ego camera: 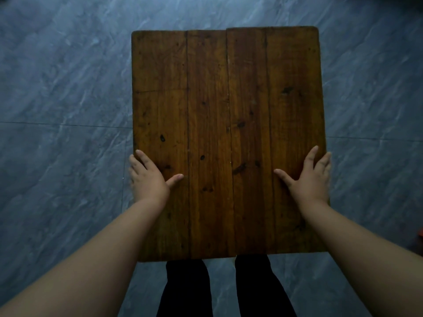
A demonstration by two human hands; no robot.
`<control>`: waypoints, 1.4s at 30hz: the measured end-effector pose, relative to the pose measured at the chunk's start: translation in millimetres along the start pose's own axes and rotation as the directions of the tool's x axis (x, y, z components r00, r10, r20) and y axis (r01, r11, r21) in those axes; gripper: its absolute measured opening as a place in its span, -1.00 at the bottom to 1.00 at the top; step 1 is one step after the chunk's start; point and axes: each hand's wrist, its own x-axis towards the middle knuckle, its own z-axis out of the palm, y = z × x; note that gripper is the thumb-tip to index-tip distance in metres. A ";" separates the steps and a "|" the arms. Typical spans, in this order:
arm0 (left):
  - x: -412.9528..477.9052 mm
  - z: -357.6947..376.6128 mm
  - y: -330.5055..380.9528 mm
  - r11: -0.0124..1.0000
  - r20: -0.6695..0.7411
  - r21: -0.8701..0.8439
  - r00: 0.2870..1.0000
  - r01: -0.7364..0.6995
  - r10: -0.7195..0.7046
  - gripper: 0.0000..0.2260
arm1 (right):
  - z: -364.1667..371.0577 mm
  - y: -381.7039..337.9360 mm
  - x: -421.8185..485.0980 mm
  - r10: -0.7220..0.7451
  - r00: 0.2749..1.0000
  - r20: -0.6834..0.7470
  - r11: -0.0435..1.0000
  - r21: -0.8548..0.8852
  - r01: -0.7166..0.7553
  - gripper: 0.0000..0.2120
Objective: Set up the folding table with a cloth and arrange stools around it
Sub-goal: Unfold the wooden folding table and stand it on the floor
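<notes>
The folding table's brown plank top (229, 110) fills the middle of the view, seen from straight above. My left hand (148, 177) lies flat on its left edge near the front, thumb spread inward across the wood and fingers pointing away from me along the edge. On the right edge my right hand (311, 177) mirrors it, fingers straight and thumb spread inward. Neither hand holds anything. The table's legs are hidden under the top. No cloth or stool is in view.
Grey marbled floor tiles (64, 88) surround the table on all sides. My legs in dark trousers (187, 289) stand right at the table's near edge. A small orange object (420, 234) peeks in at the right border.
</notes>
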 end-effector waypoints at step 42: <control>-13.0 -8.8 -26.4 0.832 0.129 0.363 0.907 -0.419 0.400 -0.14 | 17.0 -30.8 -42.8 -0.268 0.962 0.047 0.954 -0.124 0.271 -0.22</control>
